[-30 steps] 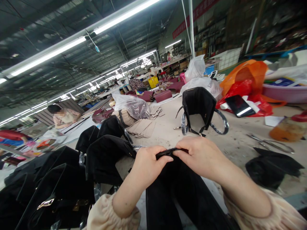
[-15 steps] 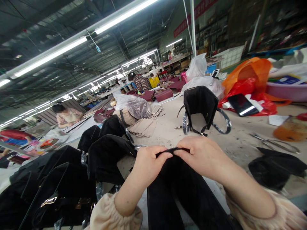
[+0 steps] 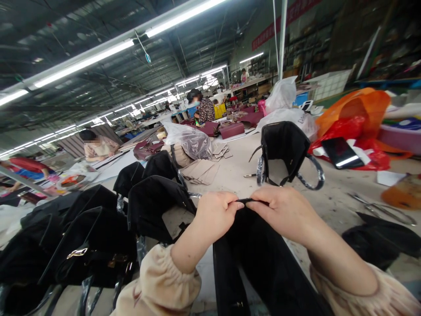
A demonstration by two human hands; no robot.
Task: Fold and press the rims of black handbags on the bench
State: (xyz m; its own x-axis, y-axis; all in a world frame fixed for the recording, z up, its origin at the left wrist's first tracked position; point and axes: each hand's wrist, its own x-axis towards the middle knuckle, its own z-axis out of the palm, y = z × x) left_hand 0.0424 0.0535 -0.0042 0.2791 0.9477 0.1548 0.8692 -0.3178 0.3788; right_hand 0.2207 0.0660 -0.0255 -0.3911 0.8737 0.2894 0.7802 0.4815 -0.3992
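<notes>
A black bag [image 3: 263,250] hangs below my two hands, its upper edge pinched between thumbs and fingers. My left hand [image 3: 219,213] is closed on that edge from the left. Close beside it, my right hand [image 3: 283,210] grips the same edge, thumb tip nearly meeting the other thumb. Just beyond my hands stands another black bag [image 3: 284,151] with plastic-wrapped handles. To the left of my left hand sits an open black bag [image 3: 158,202]. How the held bag's lower part rests is out of view.
More black bags [image 3: 95,228] crowd the left side. Flat beige pieces [image 3: 200,171] lie on the table behind. At right are scissors [image 3: 381,208], black fabric [image 3: 378,241], a dark tablet-like device [image 3: 342,152] and an orange bag [image 3: 358,109]. Co-workers [image 3: 98,147] sit farther back.
The view has shifted a little, so the scene sits farther right. Both hands keep their pinch on the bag's edge, which now looks straighter and flatter between the thumbs.
</notes>
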